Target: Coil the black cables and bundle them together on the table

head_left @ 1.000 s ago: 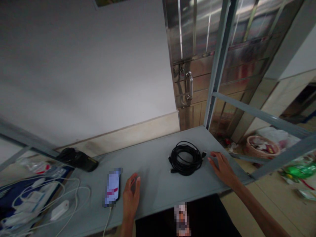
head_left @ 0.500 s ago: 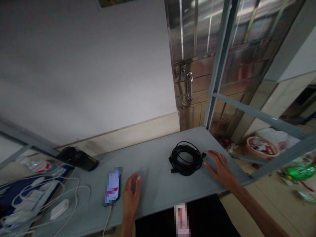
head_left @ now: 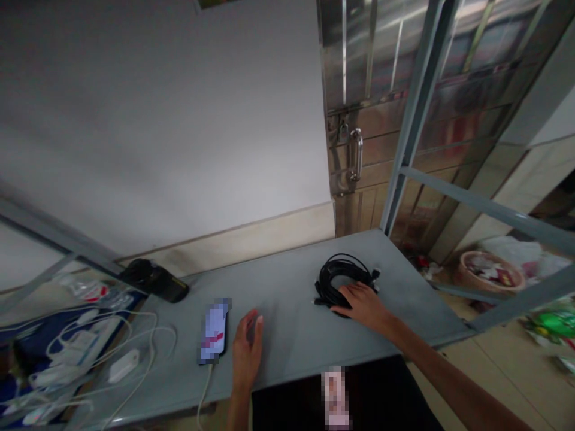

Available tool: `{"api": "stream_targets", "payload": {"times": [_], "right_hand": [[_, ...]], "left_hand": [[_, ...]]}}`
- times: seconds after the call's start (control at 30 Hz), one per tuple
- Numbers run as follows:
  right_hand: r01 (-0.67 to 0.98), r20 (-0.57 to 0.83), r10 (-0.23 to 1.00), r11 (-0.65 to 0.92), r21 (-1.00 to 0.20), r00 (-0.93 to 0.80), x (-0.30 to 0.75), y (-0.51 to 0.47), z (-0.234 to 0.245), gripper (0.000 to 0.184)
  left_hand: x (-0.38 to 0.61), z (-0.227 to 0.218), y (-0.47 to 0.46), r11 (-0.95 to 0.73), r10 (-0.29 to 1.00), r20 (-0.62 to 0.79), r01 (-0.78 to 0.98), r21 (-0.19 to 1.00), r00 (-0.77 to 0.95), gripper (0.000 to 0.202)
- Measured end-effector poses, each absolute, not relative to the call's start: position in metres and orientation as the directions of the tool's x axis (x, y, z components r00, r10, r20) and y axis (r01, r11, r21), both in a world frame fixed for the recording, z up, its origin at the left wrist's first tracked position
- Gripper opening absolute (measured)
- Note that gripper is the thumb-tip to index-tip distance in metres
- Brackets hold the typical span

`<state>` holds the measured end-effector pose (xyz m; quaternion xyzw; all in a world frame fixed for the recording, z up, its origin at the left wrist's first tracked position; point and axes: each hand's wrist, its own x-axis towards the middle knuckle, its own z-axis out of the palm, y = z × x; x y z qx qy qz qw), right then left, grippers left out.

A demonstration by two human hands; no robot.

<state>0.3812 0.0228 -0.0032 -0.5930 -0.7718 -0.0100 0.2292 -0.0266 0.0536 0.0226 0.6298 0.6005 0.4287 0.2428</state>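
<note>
A coil of black cable (head_left: 341,276) lies on the grey table (head_left: 287,323) toward its right end. My right hand (head_left: 362,304) rests on the near side of the coil, fingers spread over it. My left hand (head_left: 248,350) lies flat on the table with fingers stretched out, holding nothing. Just left of it a phone (head_left: 214,331) lies face up with a white cable plugged into its near end.
A black device (head_left: 155,280) sits at the table's back left. White chargers and cables (head_left: 90,353) crowd the left end. A metal door (head_left: 359,155) and grey frame posts (head_left: 411,120) stand behind. A basket (head_left: 492,270) and bags lie on the floor at right.
My right hand has moved left from the table beside the coil onto the coil itself. The left hand has stayed put. The view has shifted slightly.
</note>
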Motion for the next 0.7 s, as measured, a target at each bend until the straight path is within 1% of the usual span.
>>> {"api": "stream_targets", "payload": {"times": [0.33,0.43,0.47,0.6,0.7], "right_hand": [[0.961,0.246,0.969,0.104,-0.257,-0.039,0.404,0.057,0.016,0.052],[0.956,0.200,0.979,0.082,-0.283,-0.025,0.407,0.063,0.025,0.058],[0.951,0.187,0.982,0.085,-0.298,-0.029,0.409,0.063,0.029,0.058],[0.922,0.172,0.985,0.087,-0.376,-0.022,0.415,0.061,0.043,0.039],[0.889,0.191,0.981,0.052,-0.455,0.041,0.420,0.062,0.058,0.031]], "left_hand": [[-0.027,0.020,0.056,-0.150,0.968,0.234,0.531,0.834,-0.094,0.072],[-0.026,0.021,0.055,-0.159,0.965,0.245,0.524,0.837,-0.098,0.071],[-0.026,0.021,0.055,-0.161,0.963,0.248,0.521,0.838,-0.101,0.071],[-0.026,0.022,0.055,-0.155,0.967,0.237,0.518,0.841,-0.096,0.071],[-0.026,0.021,0.055,-0.167,0.966,0.246,0.520,0.838,-0.086,0.071]]}}
